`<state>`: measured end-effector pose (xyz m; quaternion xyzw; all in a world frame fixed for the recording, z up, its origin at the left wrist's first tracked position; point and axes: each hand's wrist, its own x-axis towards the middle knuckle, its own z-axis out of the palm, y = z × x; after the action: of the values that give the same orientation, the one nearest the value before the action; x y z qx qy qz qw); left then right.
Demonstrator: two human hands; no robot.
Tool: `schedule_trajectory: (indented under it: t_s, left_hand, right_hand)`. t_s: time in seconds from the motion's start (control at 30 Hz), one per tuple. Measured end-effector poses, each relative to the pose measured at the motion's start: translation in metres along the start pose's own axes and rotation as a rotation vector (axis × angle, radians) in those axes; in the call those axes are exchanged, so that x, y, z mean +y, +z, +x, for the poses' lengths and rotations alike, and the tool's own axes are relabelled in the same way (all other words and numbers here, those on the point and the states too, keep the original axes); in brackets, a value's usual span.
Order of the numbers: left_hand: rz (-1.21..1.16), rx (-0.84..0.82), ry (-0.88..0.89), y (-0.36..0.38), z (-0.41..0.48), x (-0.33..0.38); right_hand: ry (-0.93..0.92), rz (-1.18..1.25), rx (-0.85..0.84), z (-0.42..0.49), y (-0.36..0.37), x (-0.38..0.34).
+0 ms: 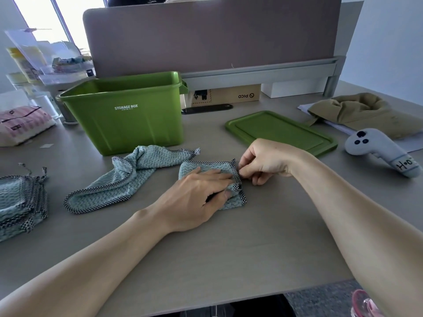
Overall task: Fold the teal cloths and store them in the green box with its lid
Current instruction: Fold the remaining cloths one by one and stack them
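Note:
A small folded teal cloth (203,168) with checkered trim lies at the middle of the desk. My left hand (196,197) lies on it, fingers pressing it down and curling at its right edge. My right hand (263,160) pinches the checkered right edge of the same cloth. A second teal cloth (119,181) lies crumpled to the left. A stack of folded teal cloths (18,202) sits at the far left edge. The green box (128,120) stands open behind the cloths. Its green lid (279,131) lies flat to the right.
A white controller (380,149) and a tan bundled cloth (364,113) lie at the right. A pink striped pack (20,124) sits at the left. A cardboard box (229,94) and a divider panel (206,37) stand behind.

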<state>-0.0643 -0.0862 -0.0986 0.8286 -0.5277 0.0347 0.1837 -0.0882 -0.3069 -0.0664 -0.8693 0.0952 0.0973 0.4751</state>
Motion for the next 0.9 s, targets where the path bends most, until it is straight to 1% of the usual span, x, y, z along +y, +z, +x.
schedule_trajectory:
  t_s: [0.1, 0.13, 0.17, 0.23, 0.27, 0.3, 0.33, 0.43, 0.47, 0.63, 0.73, 0.8, 0.83, 0.9]
  left_hand:
    - [0.023, -0.072, -0.021, -0.002, 0.0, 0.003]
    - [-0.014, -0.078, -0.023, -0.004, -0.001, 0.006]
    - [-0.09, -0.044, -0.022, -0.006, -0.001, 0.008]
    - [-0.221, 0.132, -0.042, -0.01, -0.001, 0.007]
    - [-0.222, 0.201, -0.089, -0.013, -0.001, 0.004]
    - [-0.187, 0.214, -0.139, -0.016, 0.0, -0.001]
    - [-0.133, 0.153, -0.191, -0.017, 0.001, -0.007]
    - [0.049, -0.21, -0.294, -0.014, -0.001, -0.018]
    - [0.075, -0.265, -0.309, -0.013, -0.001, -0.019]
    - [0.119, -0.312, -0.36, -0.011, 0.0, -0.021]
    - [0.113, -0.356, -0.381, -0.016, -0.001, -0.021]
    - [0.046, -0.313, -0.412, -0.021, -0.001, -0.022]
    - [0.003, -0.238, -0.452, -0.025, -0.001, -0.023]
    - [-0.042, -0.029, -0.564, -0.031, 0.0, -0.027]
  right_hand:
    - [0.005, 0.026, -0.003, -0.001, -0.001, -0.001]
    - [0.001, 0.031, 0.005, -0.001, -0.002, -0.001]
    - [-0.01, 0.026, 0.026, -0.001, -0.002, -0.001]
    - [-0.062, -0.004, 0.092, -0.002, -0.001, -0.002]
    - [-0.108, -0.024, 0.119, -0.002, 0.0, -0.003]
    - [-0.161, -0.049, 0.134, -0.002, 0.0, -0.004]
    - [-0.214, -0.082, 0.136, -0.002, 0.0, -0.004]
    - [-0.335, -0.232, 0.093, -0.003, 0.002, -0.006]
    - [-0.358, -0.287, 0.071, -0.002, 0.003, -0.006]
    - [-0.363, -0.597, -0.157, -0.001, 0.009, -0.008]
    - [-0.331, -0.716, -0.24, 0.002, 0.006, -0.005]
    - [-0.329, -0.736, -0.263, 0.002, 0.005, -0.003]
    - [-0.333, -0.74, -0.269, 0.002, 0.005, -0.003]
    - [-0.339, -0.73, -0.275, 0.001, 0.006, -0.005]
